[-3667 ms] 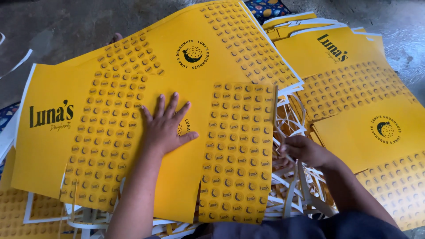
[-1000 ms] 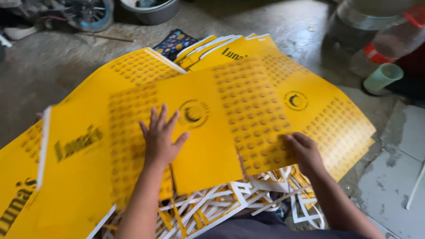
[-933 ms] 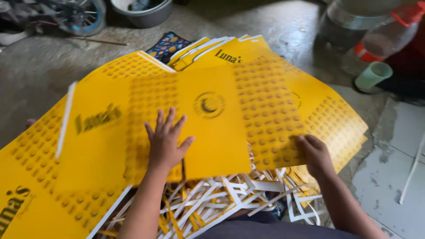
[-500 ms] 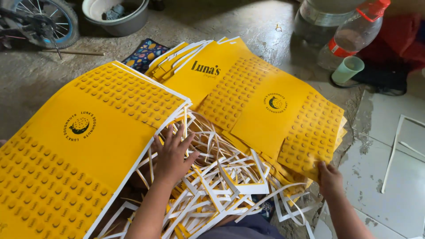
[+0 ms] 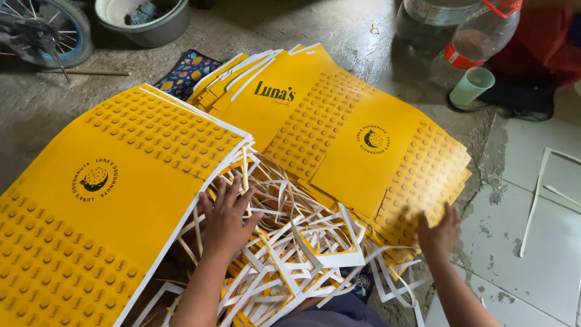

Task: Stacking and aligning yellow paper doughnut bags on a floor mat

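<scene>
Two stacks of flat yellow printed cardboard sheets lie on a bare concrete floor [image 5: 339, 30], with a tangle of white and yellow offcut strips [image 5: 290, 242] heaped between them at the near edge of the floor. The left stack [image 5: 115, 200] fills the near left part of the floor; its top sheet shows a dotted pattern and a round dark emblem, and its white edges face the strips. The right stack [image 5: 357, 151] fans out toward the far side, its lower edge resting over the strips. The left hand [image 5: 227, 221] lies palm down with fingers spread apart, pressed on the strips just beside the white edge of the left stack and holding nothing. The right hand [image 5: 439, 233] is at the lower right corner of the right stack, touching its edge; it is blurred, so whether its fingers grip the sheet cannot be told. A patterned dark cloth [image 5: 184, 72] shows from under the far ends of both stacks. At the far left corner stand a bicycle wheel [image 5: 42, 30] and a grey basin [image 5: 145, 21]. At the far right are a clear plastic bottle [image 5: 472, 42] and a pale green cup [image 5: 472, 86]. White tiles [image 5: 532, 200] cover the floor to the right, and a thin white strip [image 5: 535, 203] lies on them.
</scene>
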